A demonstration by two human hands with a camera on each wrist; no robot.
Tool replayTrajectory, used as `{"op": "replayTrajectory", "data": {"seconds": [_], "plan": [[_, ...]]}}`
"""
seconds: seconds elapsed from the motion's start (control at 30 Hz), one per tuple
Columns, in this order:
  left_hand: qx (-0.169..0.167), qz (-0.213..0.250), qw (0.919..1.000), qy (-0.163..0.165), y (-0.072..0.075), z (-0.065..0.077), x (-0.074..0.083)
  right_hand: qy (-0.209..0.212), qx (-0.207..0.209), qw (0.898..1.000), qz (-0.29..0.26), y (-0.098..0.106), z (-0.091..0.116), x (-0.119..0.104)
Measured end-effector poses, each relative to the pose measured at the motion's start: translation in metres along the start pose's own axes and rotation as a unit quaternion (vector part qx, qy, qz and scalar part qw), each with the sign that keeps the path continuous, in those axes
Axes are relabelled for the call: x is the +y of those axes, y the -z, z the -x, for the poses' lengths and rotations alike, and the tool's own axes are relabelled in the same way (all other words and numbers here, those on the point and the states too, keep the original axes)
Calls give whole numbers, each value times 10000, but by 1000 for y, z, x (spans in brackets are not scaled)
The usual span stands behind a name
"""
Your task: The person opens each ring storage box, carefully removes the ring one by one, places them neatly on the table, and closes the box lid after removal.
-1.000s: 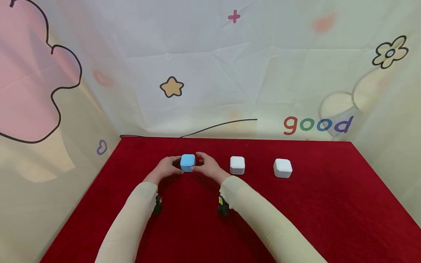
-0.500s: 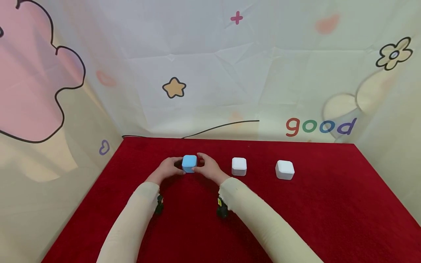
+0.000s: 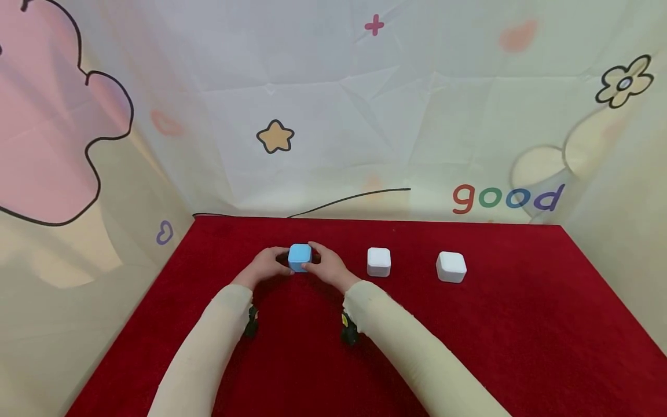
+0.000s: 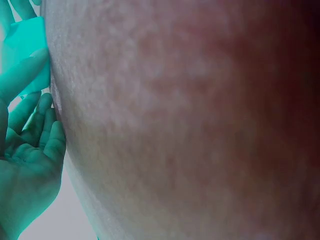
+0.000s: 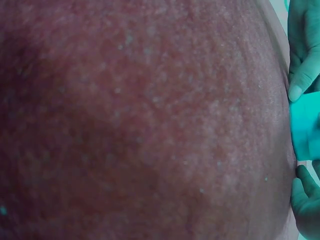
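A light blue cube (image 3: 300,257) with rounded edges is between my two hands, left of the middle of the red cloth in the head view. My left hand (image 3: 264,266) holds its left side, thumb at the near corner and fingers farther back. From the right, my right hand (image 3: 329,266) grips it, thumb on the near face and a finger behind. In the left wrist view, a thumb lies over the blue cube (image 4: 30,42). Skin fills most of both wrist views; only part of the blue cube (image 5: 305,127) shows in the right one.
A white cube (image 3: 378,262) stands to the right of my right hand. Farther right is a second white cube (image 3: 451,267). The red cloth (image 3: 521,324) covers the tabletop, and a patterned curtain (image 3: 333,133) rises along its back edge.
The hands stay at the blue cube, with the right hand's fingers slightly closer around it. The whole head view has shifted a little; the white cubes stand where they were.
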State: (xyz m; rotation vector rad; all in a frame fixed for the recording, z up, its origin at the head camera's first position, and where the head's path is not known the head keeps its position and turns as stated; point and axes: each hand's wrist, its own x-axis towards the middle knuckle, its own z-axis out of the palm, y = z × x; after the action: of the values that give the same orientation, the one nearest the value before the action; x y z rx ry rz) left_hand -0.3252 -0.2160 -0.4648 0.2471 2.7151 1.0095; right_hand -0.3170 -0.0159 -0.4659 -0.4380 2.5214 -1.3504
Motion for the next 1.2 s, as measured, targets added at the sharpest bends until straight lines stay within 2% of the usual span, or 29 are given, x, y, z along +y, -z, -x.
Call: {"op": "replayTrajectory", "data": {"seconds": [0.27, 0.9, 1.2], "plan": [[-1, -65, 10000, -29, 1, 1, -1, 64, -43, 9996, 261, -1, -3, 0], [-115, -66, 9999, -67, 2, 0, 3, -46, -117, 9999, -108, 0, -6, -1], [-124, -67, 9998, -172, 2, 0, 3, -14, -37, 10000, 13, -1, -5, -4]]}}
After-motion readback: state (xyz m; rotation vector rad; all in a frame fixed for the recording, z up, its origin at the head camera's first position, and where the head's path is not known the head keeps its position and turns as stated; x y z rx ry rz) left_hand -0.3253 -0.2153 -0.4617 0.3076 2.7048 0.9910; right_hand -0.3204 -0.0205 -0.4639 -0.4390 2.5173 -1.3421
